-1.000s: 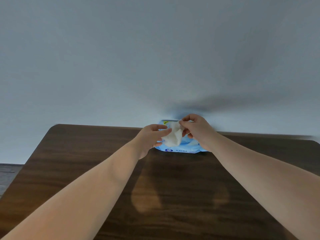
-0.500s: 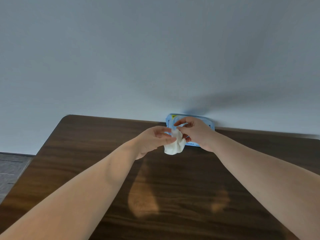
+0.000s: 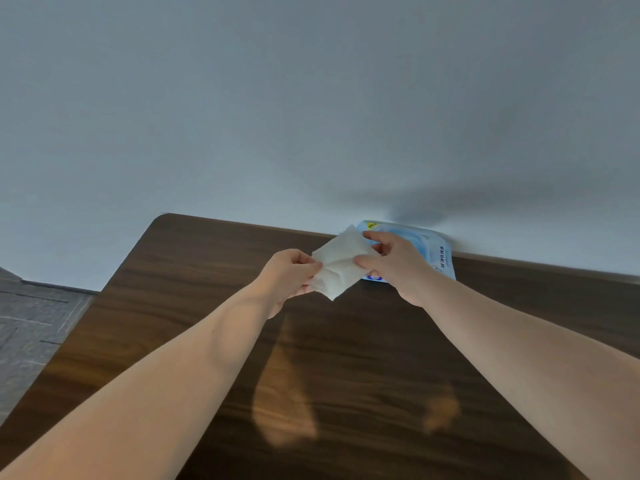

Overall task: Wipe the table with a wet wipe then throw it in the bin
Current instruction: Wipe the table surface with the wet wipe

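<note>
A white wet wipe (image 3: pixel 341 265) hangs partly unfolded above the dark wooden table (image 3: pixel 346 375), stretched between both hands. My left hand (image 3: pixel 289 275) pinches its left edge. My right hand (image 3: pixel 398 263) grips its right side with thumb and fingers. Behind my right hand lies the blue wet wipe pack (image 3: pixel 429 244), at the table's far edge against the wall and partly hidden. No bin is in view.
A plain grey-white wall (image 3: pixel 311 116) rises directly behind the table. Grey tiled floor (image 3: pixel 31 327) shows past the table's rounded left corner. Both forearms stretch over the table's near half.
The wipe has come away from the pack and been spread wider between my hands. The view has shifted so the table and pack sit further right.
</note>
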{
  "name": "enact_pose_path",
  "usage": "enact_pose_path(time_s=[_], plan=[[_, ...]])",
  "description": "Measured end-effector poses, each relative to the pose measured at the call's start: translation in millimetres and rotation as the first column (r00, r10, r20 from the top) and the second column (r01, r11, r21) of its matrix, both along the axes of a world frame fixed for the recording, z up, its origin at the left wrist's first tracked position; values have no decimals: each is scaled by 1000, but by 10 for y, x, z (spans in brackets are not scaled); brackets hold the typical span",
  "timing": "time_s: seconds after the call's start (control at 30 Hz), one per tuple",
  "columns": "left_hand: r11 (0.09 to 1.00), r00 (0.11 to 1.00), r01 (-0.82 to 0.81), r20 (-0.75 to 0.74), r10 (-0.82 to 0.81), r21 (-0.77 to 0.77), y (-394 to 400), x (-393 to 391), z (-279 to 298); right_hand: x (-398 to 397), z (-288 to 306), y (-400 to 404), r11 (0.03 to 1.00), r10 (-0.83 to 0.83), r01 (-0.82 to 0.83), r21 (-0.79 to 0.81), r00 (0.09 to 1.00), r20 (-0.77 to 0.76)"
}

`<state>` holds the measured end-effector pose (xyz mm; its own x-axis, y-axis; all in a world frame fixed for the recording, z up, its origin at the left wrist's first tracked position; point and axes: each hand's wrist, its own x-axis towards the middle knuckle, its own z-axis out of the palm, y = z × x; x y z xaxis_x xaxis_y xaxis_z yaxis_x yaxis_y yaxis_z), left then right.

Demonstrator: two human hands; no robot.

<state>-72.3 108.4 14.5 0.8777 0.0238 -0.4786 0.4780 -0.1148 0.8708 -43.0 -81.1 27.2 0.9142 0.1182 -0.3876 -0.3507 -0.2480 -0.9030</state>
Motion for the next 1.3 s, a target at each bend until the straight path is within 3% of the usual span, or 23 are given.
enact_pose_path(time_s=[0.2,0.37,0.47,0.57,0.67,0.73,0.83,0.9,0.97,1.1,1.17,1.3], plan=[[999,1000,-18,-23,19,31,222,-169,-86,-40,-35,319,994,-55,61,89,997,-58],[1000,998,-24,-65,25,19,430,-285,-132,-51,-81,569,992,-76,87,-89,990,123],[983,996,-11,-80,26,183,695,-368,-228,-62,-76,754,981,39,6,-195,973,228],[894,996,10,-84,31,447,1061,-518,-367,-61,-121,984,936,182,-62,-346,928,326],[750,992,103,-125,-28,653,1425,-707,-509,-59,-197,1262,901,305,-122,-417,861,407],[657,991,120,-134,-28,744,1619,-835,-612,-43,-286,1481,919,291,-142,-367,874,389],[513,985,169,-156,-69,841,1807,-1024,-781,-46,-577,1825,949,138,-68,-308,968,211],[418,975,220,-198,-97,881,1874,-1141,-920,-80,-845,1980,840,167,-65,-539,976,142],[369,973,229,-214,-82,901,1914,-1228,-1054,-134,-1093,2052,594,386,-129,-794,912,140],[297,975,219,-218,-35,929,2036,-1345,-1257,-177,-1413,2073,223,826,-242,-944,561,52],[296,975,214,-224,0,931,2133,-1394,-1326,-177,-1518,2141,158,888,-303,-940,460,1],[288,985,164,-173,7,944,2190,-1436,-1405,-110,-1558,2607,165,917,-347,-923,399,14]])
